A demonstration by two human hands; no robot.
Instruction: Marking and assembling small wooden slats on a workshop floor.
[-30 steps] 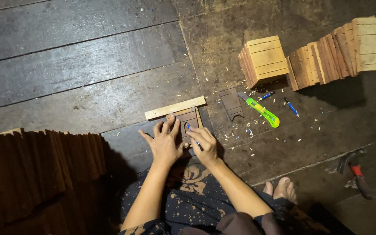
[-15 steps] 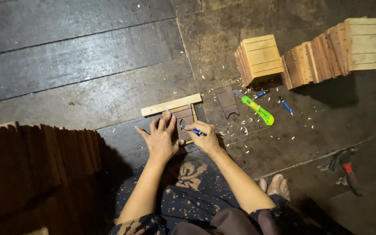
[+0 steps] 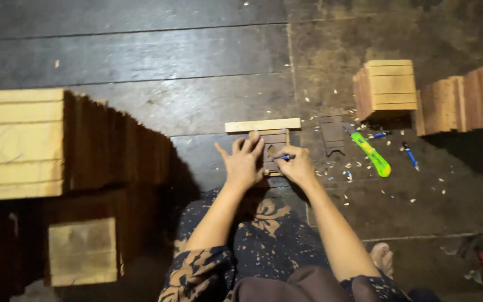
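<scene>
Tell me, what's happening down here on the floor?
A person sits on dark floorboards. The left hand presses flat on a small dark wooden piece that lies against a pale wooden strip. The right hand holds a blue pen with its tip on that piece. A green utility knife, wood shavings and stacks of slatted wooden boxes lie around.

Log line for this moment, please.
left hand: flat on wooden panel | right hand: holding blue pen on panel | nearby: green knife, wooden box
</scene>
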